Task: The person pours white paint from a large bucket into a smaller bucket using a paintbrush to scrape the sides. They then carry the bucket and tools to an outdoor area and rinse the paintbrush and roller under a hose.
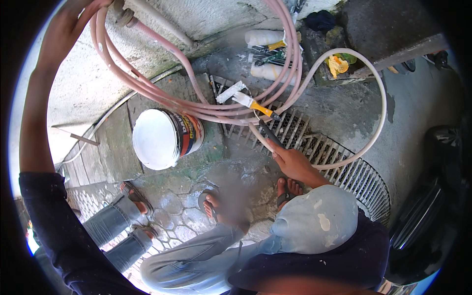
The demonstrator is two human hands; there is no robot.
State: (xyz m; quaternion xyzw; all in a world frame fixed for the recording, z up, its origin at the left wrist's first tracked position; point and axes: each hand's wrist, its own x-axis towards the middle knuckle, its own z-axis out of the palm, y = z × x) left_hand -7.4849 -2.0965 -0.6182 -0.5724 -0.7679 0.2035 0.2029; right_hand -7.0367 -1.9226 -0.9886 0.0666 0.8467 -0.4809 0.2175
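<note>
Hose point(383, 103), pale pink, lies in wide loops before the far wall and swings right in an arc to the right hand point(296, 164). That grip is wrapped around the hose near its end, together with a paint roller point(231, 92) by its dark handle. Just beside the roller's white sleeve is a yellow-handled brush point(260, 108), above a metal grate point(356, 182). At far left, the raised left hand point(66, 22) is near a tap point(120, 17); cut off by the edge, its grip I cannot tell. Nearer stands a bucket point(155, 140); another person's legs point(115, 221) show near left.
</note>
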